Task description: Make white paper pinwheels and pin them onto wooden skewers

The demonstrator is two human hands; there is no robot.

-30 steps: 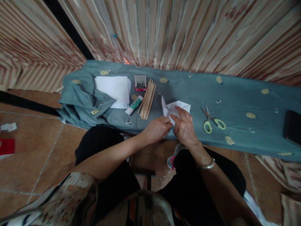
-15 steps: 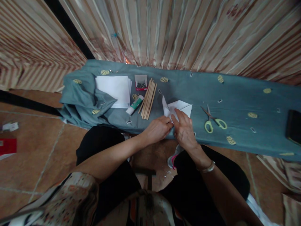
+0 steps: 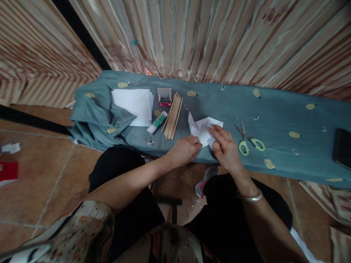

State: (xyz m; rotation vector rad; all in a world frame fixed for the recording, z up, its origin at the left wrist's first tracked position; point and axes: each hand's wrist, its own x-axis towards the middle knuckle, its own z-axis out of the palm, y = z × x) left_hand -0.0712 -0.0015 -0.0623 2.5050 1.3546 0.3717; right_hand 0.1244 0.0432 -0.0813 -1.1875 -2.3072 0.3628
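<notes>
A folded white paper (image 3: 204, 133) lies near the front edge of the cloth-covered table, with one flap standing up at its left. At its lower left corner, my left hand (image 3: 187, 149) has its fingers closed on the paper. My right hand (image 3: 225, 146) is over the paper's right side, fingers stretched out toward its far right edge and the fingertips on or just above it. To the right of that hand lie scissors (image 3: 248, 140) with green handles, blades slightly apart. A bundle of thin wooden sticks (image 3: 173, 116) lies left of the paper.
A glue stick (image 3: 157, 122), a small open red box (image 3: 164, 98) of metal pins and a stack of white paper (image 3: 134, 106) are on the left. A dark object (image 3: 342, 148) sits at the right edge of the blue-green tablecloth (image 3: 276, 117). Striped curtain (image 3: 192, 40) hangs behind.
My right hand has moved right, away from my left hand, and its fingers are now over the paper's right side. My left hand stays at the paper's lower left corner.
</notes>
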